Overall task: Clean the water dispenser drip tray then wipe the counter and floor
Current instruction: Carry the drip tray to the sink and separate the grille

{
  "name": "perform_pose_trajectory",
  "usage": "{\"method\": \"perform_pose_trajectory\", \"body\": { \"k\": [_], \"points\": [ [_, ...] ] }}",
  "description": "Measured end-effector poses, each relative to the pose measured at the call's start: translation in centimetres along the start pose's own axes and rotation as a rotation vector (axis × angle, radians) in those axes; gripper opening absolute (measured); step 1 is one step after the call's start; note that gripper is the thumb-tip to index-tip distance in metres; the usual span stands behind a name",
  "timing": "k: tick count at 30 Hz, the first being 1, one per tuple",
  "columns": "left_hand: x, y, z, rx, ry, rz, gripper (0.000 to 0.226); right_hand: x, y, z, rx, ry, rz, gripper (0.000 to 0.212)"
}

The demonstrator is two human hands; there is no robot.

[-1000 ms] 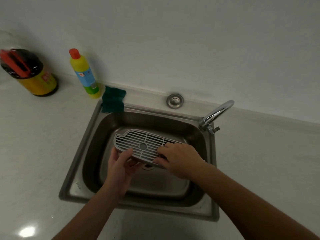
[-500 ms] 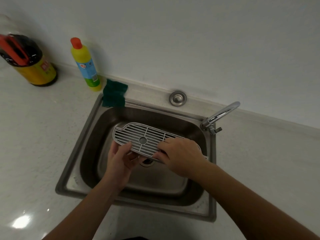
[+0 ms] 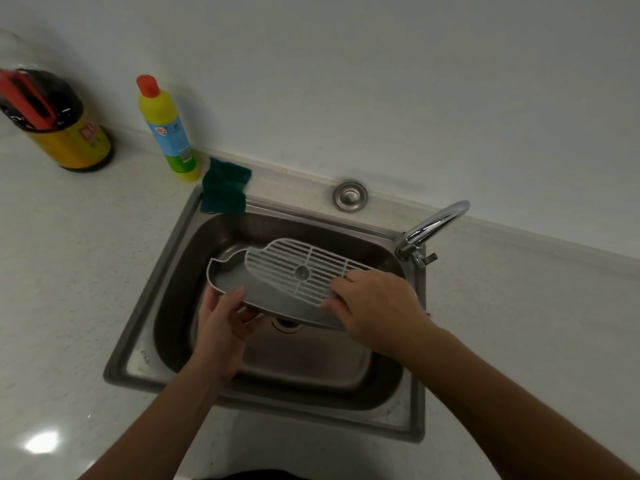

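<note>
The slotted grate (image 3: 304,268) no longer sits seated in the drip tray base (image 3: 266,299); in the frames a moment ago the two read as one piece, and now the grate is slid toward the tap (image 3: 429,230) and lifted at that end, so the base's open basin shows on the side away from the tap. Both parts hang above the sink (image 3: 145,327), over its drain, touching neither its floor nor its walls. The right hand (image 3: 377,310) pinches the grate at its tap-side end, fingers curled onto the slats. The left hand (image 3: 225,323) cups the base from beneath at its near edge, thumb hooked over the rim, closed on it.

By my reading this means the tray is being taken apart for washing, so the cleaning proper is only starting; the counter (image 3: 69,271) and floor are not yet touched. Whether liquid lies in the base I cannot tell, as its inside looks merely grey and shaded.

Against the earlier frames, the view also sits a little farther back from the sink, and the green scouring pad (image 3: 225,188) at the sink's far corner, the yellow detergent bottle (image 3: 166,129) beside that and the dark jar (image 3: 52,119) beyond lie as they did
</note>
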State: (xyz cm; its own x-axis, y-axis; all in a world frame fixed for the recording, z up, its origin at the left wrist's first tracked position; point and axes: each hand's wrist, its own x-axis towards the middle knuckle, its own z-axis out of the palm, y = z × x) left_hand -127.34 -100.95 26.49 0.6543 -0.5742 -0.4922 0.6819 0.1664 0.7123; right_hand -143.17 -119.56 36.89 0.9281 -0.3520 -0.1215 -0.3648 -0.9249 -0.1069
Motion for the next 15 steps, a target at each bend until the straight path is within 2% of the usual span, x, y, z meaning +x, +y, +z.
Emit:
{"method": "perform_pose_trajectory", "body": {
  "k": [6,10,15],
  "points": [
    [0.4,0.6,-0.5,0.099,0.069,0.043,0.039,-3.6,3.0,0.7,0.305,-0.137,0.341,0.026],
    [0.5,1.2,-0.5,0.210,0.115,0.094,0.047,-5.5,4.6,3.1,0.322,-0.156,0.443,0.017],
    [0.3,1.4,0.1,0.374,0.130,0.185,0.053,-6.4,5.2,6.6,0.332,-0.147,0.523,0.017]
  ]
}}
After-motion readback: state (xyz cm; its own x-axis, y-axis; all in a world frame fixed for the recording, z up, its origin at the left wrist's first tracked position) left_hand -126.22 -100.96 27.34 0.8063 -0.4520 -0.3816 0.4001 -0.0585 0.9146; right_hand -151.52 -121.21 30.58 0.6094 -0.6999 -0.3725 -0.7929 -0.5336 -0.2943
